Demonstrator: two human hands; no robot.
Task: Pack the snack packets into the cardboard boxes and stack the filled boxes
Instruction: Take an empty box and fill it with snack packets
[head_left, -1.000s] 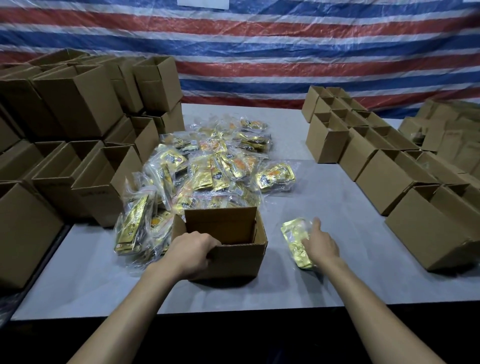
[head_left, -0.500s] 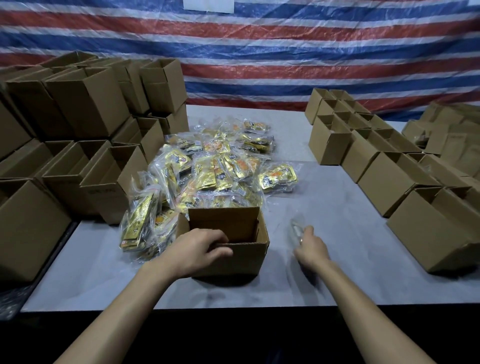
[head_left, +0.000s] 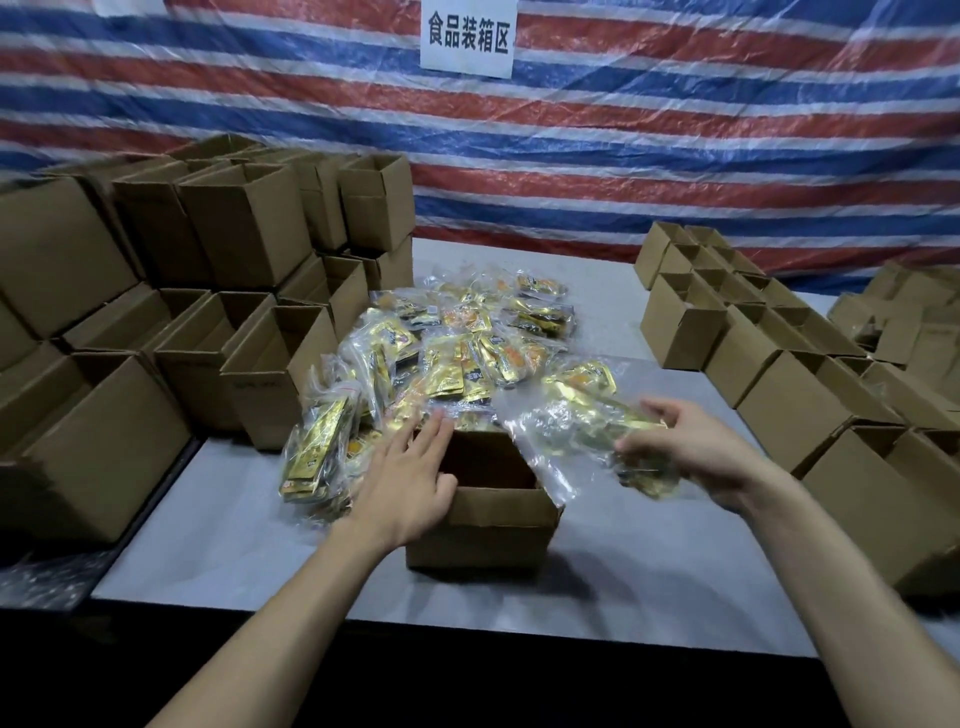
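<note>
**Snack packets (head_left: 457, 343) heaped behind one open box (head_left: 483, 525)**

Largest is the grey table (head_left: 649, 545), which bears stacked boxes (head_left: 104, 312) on the left and open-topped rows of boxes (head_left: 779, 395) on the right. The heap of packets lies at centre, reaching the far wall of the open box, which stands near the front edge. One bag (head_left: 587, 431), clear film round gold sachets, hangs over the box's right rim. The right hand (head_left: 701, 447) holds it, fingers curled round its right end. The left hand (head_left: 410, 478) lies over the box's left rim, fingers straight and slightly spread, holding nothing.

Handling, as judged: the bag looks light, limp and slippery, so it should sag and slide. Hold is likely surest across the sachets, not on the loose film edge. The box appears stiff but light, and may shift unless steadied.

Blur smears the held bag. The box's interior is dark, so its contents cannot be told. Packet print is unreadable. Outer boxes are cut off at both sides.
</note>
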